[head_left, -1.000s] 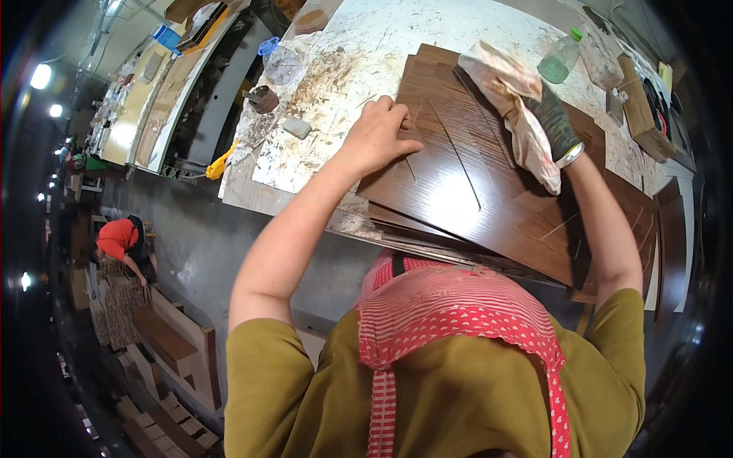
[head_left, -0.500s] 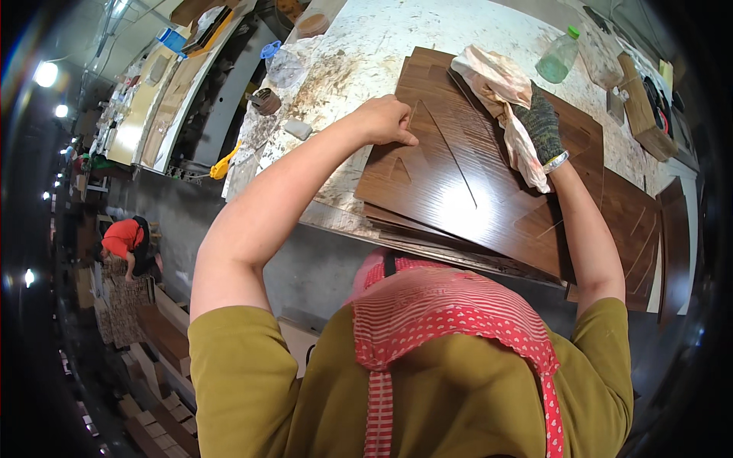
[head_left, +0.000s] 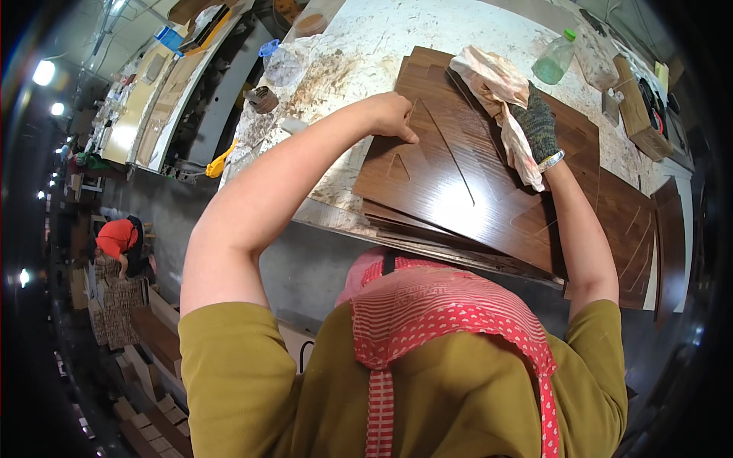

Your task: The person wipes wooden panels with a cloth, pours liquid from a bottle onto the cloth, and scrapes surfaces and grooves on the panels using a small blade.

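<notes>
Head view, table's near edge (head_left: 328, 212): glossy brown wooden panel (head_left: 443, 168) stretches rightward from your curled left hand (head_left: 392, 116), pinch unclear; gloved right hand (head_left: 537, 126) grips white cloth (head_left: 491, 76).

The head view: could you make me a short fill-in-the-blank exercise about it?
1. The right hand, at the crumpled cloth, wears a dark ____.
2. The left hand, at the brown panel, has no glove; it is ____.
3. The bottle on the workbench has a ____ cap.

Missing words: glove; bare; green
</notes>
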`<state>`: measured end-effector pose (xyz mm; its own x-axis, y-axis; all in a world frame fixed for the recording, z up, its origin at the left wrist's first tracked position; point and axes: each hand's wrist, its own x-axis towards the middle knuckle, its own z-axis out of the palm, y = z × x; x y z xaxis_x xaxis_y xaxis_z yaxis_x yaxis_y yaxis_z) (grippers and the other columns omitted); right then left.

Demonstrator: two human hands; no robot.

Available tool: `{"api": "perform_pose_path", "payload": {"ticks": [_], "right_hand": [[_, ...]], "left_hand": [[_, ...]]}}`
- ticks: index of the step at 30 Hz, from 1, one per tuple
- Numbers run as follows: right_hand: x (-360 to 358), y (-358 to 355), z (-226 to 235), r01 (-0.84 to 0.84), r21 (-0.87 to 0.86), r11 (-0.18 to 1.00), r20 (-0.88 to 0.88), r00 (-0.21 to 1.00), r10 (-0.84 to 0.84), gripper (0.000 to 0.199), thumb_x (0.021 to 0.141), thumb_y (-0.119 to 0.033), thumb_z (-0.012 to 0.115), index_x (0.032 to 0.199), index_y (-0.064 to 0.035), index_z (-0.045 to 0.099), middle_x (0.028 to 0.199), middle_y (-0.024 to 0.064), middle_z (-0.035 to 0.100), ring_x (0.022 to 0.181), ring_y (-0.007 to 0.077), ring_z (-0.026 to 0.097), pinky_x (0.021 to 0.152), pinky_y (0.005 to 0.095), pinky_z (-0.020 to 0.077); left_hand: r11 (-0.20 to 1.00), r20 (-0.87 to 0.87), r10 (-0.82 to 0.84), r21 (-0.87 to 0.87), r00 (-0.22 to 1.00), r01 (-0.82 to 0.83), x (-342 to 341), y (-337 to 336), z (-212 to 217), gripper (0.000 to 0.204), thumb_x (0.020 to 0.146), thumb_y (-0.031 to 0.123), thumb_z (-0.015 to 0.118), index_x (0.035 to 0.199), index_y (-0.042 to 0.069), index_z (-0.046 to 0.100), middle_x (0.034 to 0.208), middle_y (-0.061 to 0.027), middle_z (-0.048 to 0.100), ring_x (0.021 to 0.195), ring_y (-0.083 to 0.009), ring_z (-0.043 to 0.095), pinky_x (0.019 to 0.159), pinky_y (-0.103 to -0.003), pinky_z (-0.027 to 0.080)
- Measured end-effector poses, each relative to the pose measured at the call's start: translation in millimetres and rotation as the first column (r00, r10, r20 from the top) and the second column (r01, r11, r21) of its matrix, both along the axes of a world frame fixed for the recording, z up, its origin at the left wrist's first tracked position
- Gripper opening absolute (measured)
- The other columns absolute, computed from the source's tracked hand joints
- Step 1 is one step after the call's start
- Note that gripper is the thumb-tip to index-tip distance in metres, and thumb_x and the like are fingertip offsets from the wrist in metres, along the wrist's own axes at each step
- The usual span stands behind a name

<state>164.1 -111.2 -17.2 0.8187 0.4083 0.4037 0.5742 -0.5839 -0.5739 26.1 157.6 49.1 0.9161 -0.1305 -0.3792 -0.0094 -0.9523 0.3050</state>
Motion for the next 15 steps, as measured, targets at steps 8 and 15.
{"api": "perform_pose_path", "payload": {"ticks": [8, 15], "right_hand": [[34.8, -0.2, -13.1, -0.16, 0.09, 0.983, -0.023, 0.986, 0.162, 0.043, 0.086, -0.029, 0.058, 0.12, -0.0026, 0.05, 0.108, 0.0176, 0.061, 0.099, 0.0276, 0.058, 0.086, 0.0334, 0.0449], [-52.0, 29.3, 65.7, -0.477, 0.339, 0.811, -0.479, 0.654, 0.585, 0.044, 0.087, -0.026, 0.052, 0.124, -0.0033, 0.048, 0.133, 0.0136, 0.044, 0.125, 0.0251, 0.041, 0.104, 0.0356, 0.0323]], "left_hand": [[0.568, -0.093, 0.583, -0.663, 0.807, -0.487, -29.9, 52.1, -20.2, 0.016, 0.089, 0.019, 0.048, 0.097, 0.007, 0.054, 0.074, -0.0013, 0.054, 0.073, -0.0108, 0.055, 0.065, -0.03, 0.048], [0.85, 0.528, 0.498, -0.454, 0.688, -0.267, -122.9, 0.0, -83.8, 0.057, 0.09, 0.041, 0.05, 0.125, -0.004, 0.044, 0.109, -0.0168, 0.06, 0.098, -0.0223, 0.057, 0.089, -0.032, 0.043]]}}
